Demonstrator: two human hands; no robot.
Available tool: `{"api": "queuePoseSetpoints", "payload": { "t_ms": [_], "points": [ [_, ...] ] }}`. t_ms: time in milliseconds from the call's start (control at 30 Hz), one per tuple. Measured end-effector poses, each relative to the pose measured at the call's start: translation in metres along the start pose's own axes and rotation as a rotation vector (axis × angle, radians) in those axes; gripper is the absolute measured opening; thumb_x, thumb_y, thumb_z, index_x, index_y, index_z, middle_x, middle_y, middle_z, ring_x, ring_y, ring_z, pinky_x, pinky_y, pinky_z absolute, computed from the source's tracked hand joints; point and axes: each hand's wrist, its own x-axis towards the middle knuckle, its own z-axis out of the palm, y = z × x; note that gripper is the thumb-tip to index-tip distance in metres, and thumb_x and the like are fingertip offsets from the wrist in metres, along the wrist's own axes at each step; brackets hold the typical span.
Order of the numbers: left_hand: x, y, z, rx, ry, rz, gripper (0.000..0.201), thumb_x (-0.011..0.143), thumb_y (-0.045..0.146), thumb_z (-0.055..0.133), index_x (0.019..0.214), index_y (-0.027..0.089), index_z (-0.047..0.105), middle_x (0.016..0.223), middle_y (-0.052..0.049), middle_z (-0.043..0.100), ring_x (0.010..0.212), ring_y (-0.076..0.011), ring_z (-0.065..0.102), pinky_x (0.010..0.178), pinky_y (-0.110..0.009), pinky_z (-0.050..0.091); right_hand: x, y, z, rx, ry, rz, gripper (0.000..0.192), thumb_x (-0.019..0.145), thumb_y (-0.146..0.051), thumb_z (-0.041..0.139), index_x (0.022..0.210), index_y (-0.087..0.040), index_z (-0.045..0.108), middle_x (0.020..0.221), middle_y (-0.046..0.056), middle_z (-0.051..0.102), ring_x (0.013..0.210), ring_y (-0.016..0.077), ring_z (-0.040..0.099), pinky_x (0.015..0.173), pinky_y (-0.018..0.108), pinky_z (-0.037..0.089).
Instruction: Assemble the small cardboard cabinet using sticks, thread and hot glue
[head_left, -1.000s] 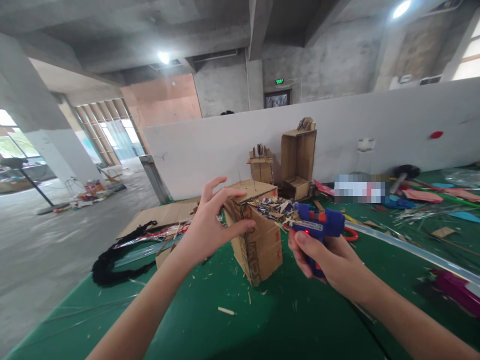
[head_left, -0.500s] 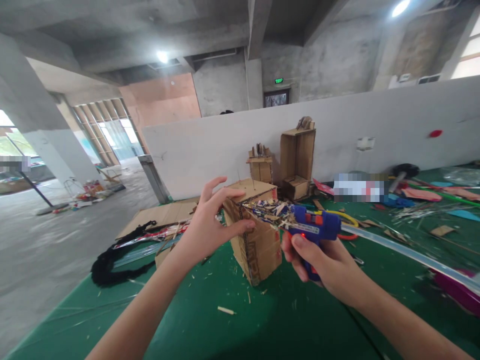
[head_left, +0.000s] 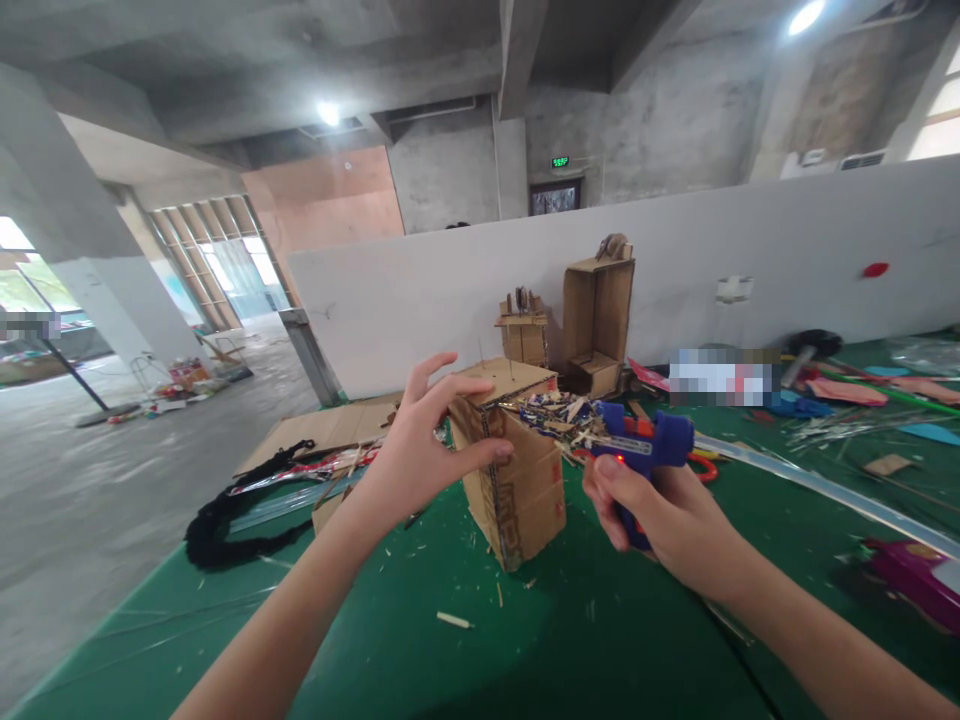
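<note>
A cardboard box [head_left: 529,500] stands upright on the green table in front of me. My left hand [head_left: 431,430] grips its upper left corner, fingers over the top and thumb against the front side. Thin sticks poke up from the box's top. In my right hand [head_left: 660,500] is a blue hot glue gun [head_left: 641,447], its red light lit and a long clear glue stick trailing from the back. Scraps of wood and cardboard cling around the gun's front end, and its nozzle points at the box's top edge. The exact nozzle contact is hard to make out.
Behind the box are a smaller cardboard piece [head_left: 523,340] and a tall open cardboard frame [head_left: 598,325], near a white partition [head_left: 420,300]. A black fuzzy strip [head_left: 214,530] lies at left, a purple tool [head_left: 911,580] at right. Scraps litter the green table [head_left: 375,640].
My right hand has drawn the glue gun a little to the right, away from the left corner. The left hand keeps its place on the box.
</note>
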Motion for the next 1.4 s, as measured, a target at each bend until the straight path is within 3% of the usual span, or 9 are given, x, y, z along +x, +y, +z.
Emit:
{"api": "queuePoseSetpoints", "payload": {
  "t_ms": [167,333,500,633,767,1133,1400],
  "points": [
    [-0.001,0.001,-0.001,0.012,-0.008,-0.012,0.045,0.072,0.04,0.071,0.113,0.03,0.054,0.142,-0.006,0.027,0.125,-0.0268,0.041,0.094,-0.041,0.049,0.001,0.003,-0.004,-0.021,0.051,-0.045,0.04,0.087,-0.055,0.045,0.081,-0.017,0.056,0.058,-0.002,0.056,0.04,0.0074,0.046,0.044,0.023,0.041],
    [0.0,0.002,0.0,0.011,-0.006,-0.02,0.044,0.072,0.04,0.071,0.112,0.03,0.055,0.14,-0.006,0.028,0.125,-0.0265,0.041,0.094,-0.04,0.049,0.004,0.004,-0.007,-0.008,0.075,-0.045,0.041,0.085,-0.056,0.047,0.07,-0.018,0.052,0.064,-0.001,0.056,0.04,0.0067,0.048,0.04,0.022,0.04],
    [0.001,0.001,0.0,0.001,0.003,-0.014,0.045,0.071,0.041,0.071,0.111,0.029,0.055,0.14,-0.007,0.028,0.124,-0.0276,0.042,0.094,-0.041,0.05,0.003,0.008,-0.01,-0.039,0.051,-0.038,0.044,0.086,-0.056,0.046,0.061,-0.019,0.047,0.051,-0.003,0.047,0.042,0.0082,0.047,0.043,0.022,0.039],
    [0.001,0.0,0.001,0.003,0.001,-0.013,0.045,0.071,0.041,0.071,0.112,0.029,0.055,0.14,-0.007,0.028,0.123,-0.0273,0.044,0.093,-0.042,0.05,0.002,0.008,-0.014,-0.062,0.116,-0.053,0.04,0.086,-0.056,0.047,0.074,-0.019,0.054,0.057,-0.003,0.053,0.041,0.0077,0.046,0.042,0.022,0.037],
    [0.001,-0.001,0.002,-0.002,0.004,-0.012,0.045,0.071,0.041,0.071,0.112,0.03,0.055,0.14,-0.007,0.028,0.123,-0.0261,0.044,0.094,-0.042,0.049,0.002,0.011,-0.017,-0.117,0.157,-0.059,0.039,0.087,-0.055,0.044,0.082,-0.019,0.057,0.045,-0.005,0.047,0.041,0.0096,0.044,0.041,0.023,0.034],
    [0.0,0.001,0.002,0.026,0.007,-0.029,0.045,0.071,0.039,0.071,0.112,0.03,0.054,0.14,-0.006,0.027,0.121,-0.0255,0.045,0.092,-0.041,0.051,0.009,0.015,-0.011,-0.109,0.134,-0.086,0.041,0.087,-0.055,0.046,0.065,-0.02,0.046,0.051,-0.004,0.049,0.043,0.009,0.048,0.043,0.023,0.038],
    [-0.001,0.001,0.001,0.077,-0.003,-0.013,0.042,0.075,0.041,0.067,0.113,0.032,0.053,0.141,-0.006,0.025,0.128,-0.028,0.038,0.096,-0.042,0.049,0.003,0.01,-0.014,-0.121,0.149,-0.042,0.044,0.085,-0.059,0.046,0.088,-0.017,0.058,0.052,-0.002,0.052,0.047,0.0119,0.05,0.043,0.024,0.039]
  ]
}}
